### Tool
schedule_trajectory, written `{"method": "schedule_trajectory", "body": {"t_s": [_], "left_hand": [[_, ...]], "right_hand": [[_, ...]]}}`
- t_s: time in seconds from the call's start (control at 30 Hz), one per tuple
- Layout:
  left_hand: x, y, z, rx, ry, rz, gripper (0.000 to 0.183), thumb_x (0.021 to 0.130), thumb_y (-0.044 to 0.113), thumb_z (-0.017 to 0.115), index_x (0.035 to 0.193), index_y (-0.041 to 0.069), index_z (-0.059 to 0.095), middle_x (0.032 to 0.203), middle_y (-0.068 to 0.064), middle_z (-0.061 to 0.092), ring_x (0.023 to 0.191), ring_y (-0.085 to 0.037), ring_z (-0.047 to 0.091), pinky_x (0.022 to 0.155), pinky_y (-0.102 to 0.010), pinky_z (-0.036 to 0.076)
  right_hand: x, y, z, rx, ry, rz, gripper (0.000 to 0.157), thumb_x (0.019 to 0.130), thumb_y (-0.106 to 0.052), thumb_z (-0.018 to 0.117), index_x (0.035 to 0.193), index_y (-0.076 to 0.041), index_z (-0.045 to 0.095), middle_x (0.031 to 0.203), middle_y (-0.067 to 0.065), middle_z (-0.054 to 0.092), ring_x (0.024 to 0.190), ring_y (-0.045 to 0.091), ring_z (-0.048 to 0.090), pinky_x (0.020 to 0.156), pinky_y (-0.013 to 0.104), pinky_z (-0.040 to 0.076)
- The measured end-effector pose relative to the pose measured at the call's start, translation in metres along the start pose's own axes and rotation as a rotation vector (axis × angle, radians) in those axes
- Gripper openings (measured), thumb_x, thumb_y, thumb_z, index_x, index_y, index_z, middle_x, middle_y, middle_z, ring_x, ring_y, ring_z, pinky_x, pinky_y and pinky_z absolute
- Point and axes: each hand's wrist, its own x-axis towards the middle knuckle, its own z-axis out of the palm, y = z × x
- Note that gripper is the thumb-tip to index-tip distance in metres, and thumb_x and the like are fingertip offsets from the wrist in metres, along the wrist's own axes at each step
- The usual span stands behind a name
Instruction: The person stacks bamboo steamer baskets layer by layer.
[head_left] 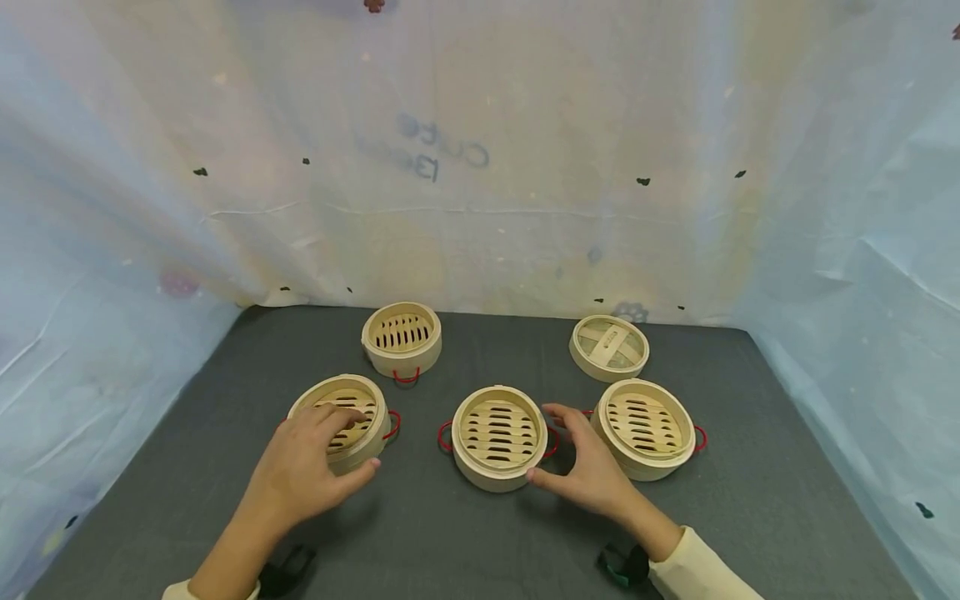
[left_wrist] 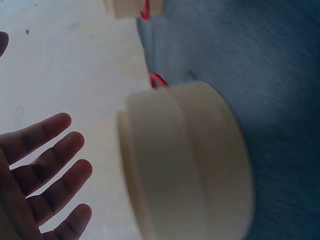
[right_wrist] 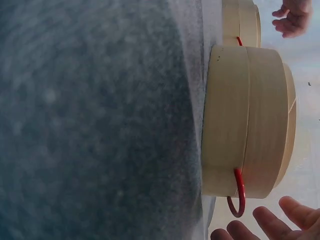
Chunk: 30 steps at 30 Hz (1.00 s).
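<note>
Over the near side of the left bamboo steamer basket (head_left: 360, 454) hovers my left hand (head_left: 307, 458), its fingers spread and holding nothing. The left wrist view shows that hand (left_wrist: 45, 175) apart from a basket's pale wall (left_wrist: 190, 160). My right hand (head_left: 592, 471) is between the middle steamer basket (head_left: 498, 433) and the right steamer basket (head_left: 652, 429), thumb and fingers apart beside the middle one. In the right wrist view its fingers (right_wrist: 270, 220) are near a basket's red handle (right_wrist: 240, 192); whether the thumb touches the basket I cannot tell.
Another slatted basket (head_left: 402, 337) stands at the back left. A round bamboo lid (head_left: 610, 347) with a cross strip lies at the back right. All are on a dark grey cloth (head_left: 450, 550), with pale sheeting (head_left: 525, 233) hanging behind and at both sides.
</note>
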Motion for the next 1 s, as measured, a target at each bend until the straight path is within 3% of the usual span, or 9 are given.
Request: {"method": "schedule_trajectory", "body": {"t_s": [0.3, 0.6, 1.0], "left_hand": [[-0.014, -0.017, 0.008, 0.025, -0.036, -0.056, 0.044, 0.064, 0.038, 0.08, 0.101, 0.018, 0.069, 0.095, 0.005, 0.067, 0.086, -0.014, 0.061, 0.07, -0.045, 0.044], [-0.016, -0.025, 0.01, 0.007, -0.013, -0.03, 0.037, 0.06, 0.029, 0.08, 0.093, 0.019, 0.068, 0.077, 0.01, 0.058, 0.071, -0.004, 0.052, 0.064, -0.035, 0.04], [-0.015, -0.029, 0.014, 0.038, -0.031, -0.001, 0.029, 0.059, 0.025, 0.077, 0.085, 0.021, 0.065, 0.07, 0.012, 0.051, 0.066, -0.002, 0.043, 0.06, -0.03, 0.034]], "right_hand": [[0.002, 0.004, 0.001, -0.019, -0.036, -0.002, 0.094, 0.073, -0.043, 0.082, 0.145, -0.003, 0.036, 0.144, 0.012, 0.044, 0.126, 0.032, 0.052, 0.096, 0.049, 0.047], [0.003, 0.005, 0.001, 0.005, -0.056, 0.016, 0.096, 0.072, -0.041, 0.083, 0.146, -0.005, 0.034, 0.141, 0.012, 0.045, 0.122, 0.026, 0.054, 0.092, 0.043, 0.049], [0.004, 0.006, 0.007, 0.037, -0.044, 0.065, 0.098, 0.068, -0.034, 0.087, 0.145, -0.004, 0.034, 0.138, 0.01, 0.05, 0.121, 0.025, 0.056, 0.089, 0.035, 0.05]]}}
